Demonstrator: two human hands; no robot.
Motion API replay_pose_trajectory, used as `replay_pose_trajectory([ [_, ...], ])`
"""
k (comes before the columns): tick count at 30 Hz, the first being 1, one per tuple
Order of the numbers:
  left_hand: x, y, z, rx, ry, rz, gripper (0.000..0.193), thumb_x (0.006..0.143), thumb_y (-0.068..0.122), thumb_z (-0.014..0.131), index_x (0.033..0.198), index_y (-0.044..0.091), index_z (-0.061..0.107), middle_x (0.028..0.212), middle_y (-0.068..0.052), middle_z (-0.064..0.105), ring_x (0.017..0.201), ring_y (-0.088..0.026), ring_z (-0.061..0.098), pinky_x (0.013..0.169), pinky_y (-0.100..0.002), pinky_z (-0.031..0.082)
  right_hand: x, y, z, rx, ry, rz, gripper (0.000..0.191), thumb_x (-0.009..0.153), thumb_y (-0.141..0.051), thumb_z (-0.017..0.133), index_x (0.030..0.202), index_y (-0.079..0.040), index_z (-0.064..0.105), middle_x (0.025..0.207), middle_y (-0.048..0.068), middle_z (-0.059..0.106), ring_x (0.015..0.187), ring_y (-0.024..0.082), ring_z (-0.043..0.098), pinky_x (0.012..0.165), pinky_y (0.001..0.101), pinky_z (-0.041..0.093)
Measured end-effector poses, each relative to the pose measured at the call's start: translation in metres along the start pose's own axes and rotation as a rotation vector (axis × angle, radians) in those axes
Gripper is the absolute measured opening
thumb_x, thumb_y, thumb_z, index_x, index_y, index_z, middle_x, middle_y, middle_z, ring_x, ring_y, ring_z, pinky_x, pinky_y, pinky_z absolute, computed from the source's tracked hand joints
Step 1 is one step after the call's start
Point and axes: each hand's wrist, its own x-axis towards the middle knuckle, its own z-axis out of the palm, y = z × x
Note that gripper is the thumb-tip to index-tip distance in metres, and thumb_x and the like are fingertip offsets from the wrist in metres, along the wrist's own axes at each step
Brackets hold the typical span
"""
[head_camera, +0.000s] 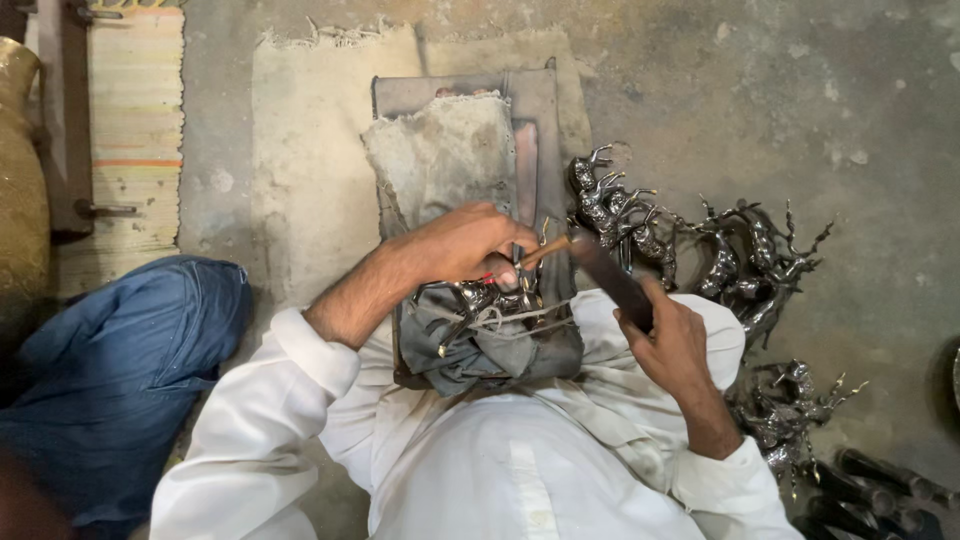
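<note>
From the head camera, looking down over my lap: my left hand (470, 243) is closed over a small shiny metal deer figure (490, 298), fingers curled and pressing it onto a bundle of grey cloth (470, 345) that lies on a worn padded block (450, 150) in front of me. The figure sits right under my fingertips, part hidden by them, with white cord wound round it and the cloth. A thin pointed tool seems to stand between my fingers, though I cannot tell it clearly.

My right hand (672, 335) is wrapped tight round the dark handle of a hammer (600, 268), whose wooden neck points toward the figure and ends just beside my left fingers.

To do this well, I judge I should keep the left hand bearing down so the figure cannot rock on the cloth, keep the fingertips clear of the striking line, and use short, light taps from the wrist so the thin antlers are not bent.

To my right, on the stained concrete floor (800, 100), lies a heap of finished deer figures (720, 250), and a smaller heap (790, 405) nearer my elbow. A blue cloth (110, 360) lies at my left, a striped mat (135, 110) beyond it.
</note>
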Motion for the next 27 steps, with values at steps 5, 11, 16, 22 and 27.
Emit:
replay_pose_trajectory([
  [5,-0.012,0.002,0.001,-0.018,0.116,-0.078,0.036,0.082,0.012,0.081,0.115,0.009,0.067,0.086,-0.013,0.077,0.087,-0.034,0.074,0.071,-0.048,0.053,0.012,0.002,-0.007,0.09,-0.019,0.16,0.038,0.09,-0.016,0.08,0.123,-0.008,0.063,0.082,0.008,0.066,0.067,0.017,0.065,0.064,0.0327,0.05],
  [11,-0.017,0.003,0.005,-0.027,0.17,-0.074,0.048,0.08,0.008,0.079,0.126,0.011,0.065,0.086,-0.012,0.077,0.083,-0.033,0.076,0.071,-0.045,0.056,0.04,-0.016,-0.023,0.269,0.088,-0.028,0.039,0.09,-0.02,0.078,0.123,-0.009,0.061,0.089,0.014,0.065,0.07,0.026,0.067,0.067,0.0333,0.05],
  [16,-0.027,0.002,0.014,-0.075,0.297,-0.131,0.032,0.085,0.01,0.079,0.115,0.008,0.067,0.086,-0.014,0.078,0.081,-0.033,0.076,0.069,-0.044,0.055,0.071,-0.048,-0.057,-0.077,-0.091,0.026,0.035,0.091,-0.023,0.077,0.12,-0.01,0.061,0.072,0.015,0.065,0.06,0.033,0.065,0.061,0.0429,0.05],
  [22,-0.039,0.004,0.034,-0.098,0.526,-0.231,0.03,0.087,0.012,0.08,0.11,0.004,0.063,0.089,-0.017,0.077,0.083,-0.035,0.075,0.068,-0.043,0.056,0.117,-0.089,-0.073,-0.294,-0.165,-0.056,0.035,0.092,-0.028,0.078,0.12,-0.012,0.062,0.077,0.02,0.067,0.073,0.042,0.067,0.066,0.0517,0.05],
  [27,-0.041,0.005,0.05,-0.146,0.694,-0.341,0.029,0.085,0.012,0.08,0.109,0.005,0.064,0.087,-0.016,0.078,0.083,-0.032,0.078,0.069,-0.039,0.058,0.149,-0.114,-0.078,-0.568,-0.289,-0.384,0.039,0.083,-0.018,0.076,0.12,-0.015,0.064,0.087,0.016,0.073,0.085,0.041,0.07,0.072,0.0533,0.051],
])
